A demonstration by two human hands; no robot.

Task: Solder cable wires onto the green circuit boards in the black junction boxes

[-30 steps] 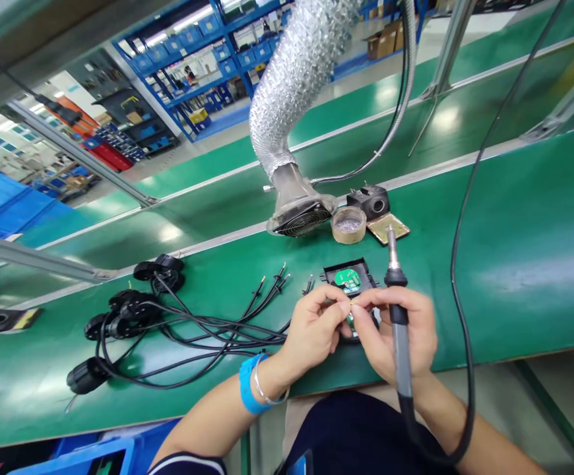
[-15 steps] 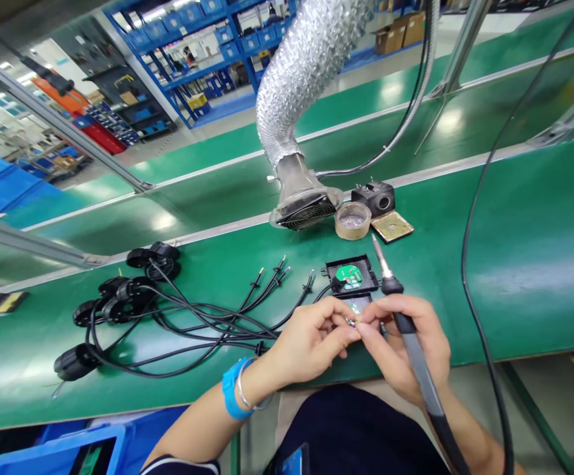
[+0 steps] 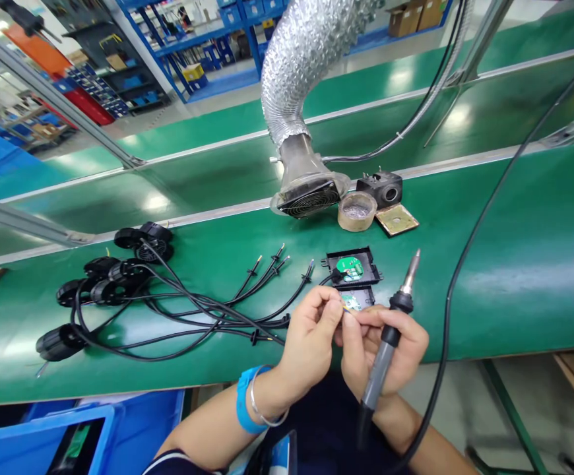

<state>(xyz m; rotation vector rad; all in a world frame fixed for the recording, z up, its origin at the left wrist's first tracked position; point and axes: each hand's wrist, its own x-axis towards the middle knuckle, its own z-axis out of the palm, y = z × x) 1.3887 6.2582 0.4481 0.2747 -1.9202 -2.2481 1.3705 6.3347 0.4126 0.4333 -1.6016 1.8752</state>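
My left hand (image 3: 311, 336) is closed, thumb and forefinger pinching thin coloured wires (image 3: 346, 309) in front of me. My right hand (image 3: 388, 349) meets it there, its thumb and forefinger at the same wires. A soldering iron (image 3: 379, 373) with a grey handle lies through my right hand, its bare metal tip pointing up and away from the wires. Just beyond my fingers is a black plastic case (image 3: 369, 253) holding a round green circuit board (image 3: 351, 268), with a black cable entering its left side. A second case part (image 3: 363, 298) is partly covered by my hands.
Black cables (image 3: 208, 303) with round black housings (image 3: 62, 341) spread across the left of the green bench (image 3: 514, 264). Behind the case are a fume extractor (image 3: 311, 198), a round solder-filled tub (image 3: 357, 212), a black holder (image 3: 383, 188) and a square tin (image 3: 398, 220). The iron's cord (image 3: 448, 310) hangs at right.
The soldering iron has tilted, its tip swinging right, away from the case. My left hand has turned more upright, and both hands have moved slightly left, still together at the wires.
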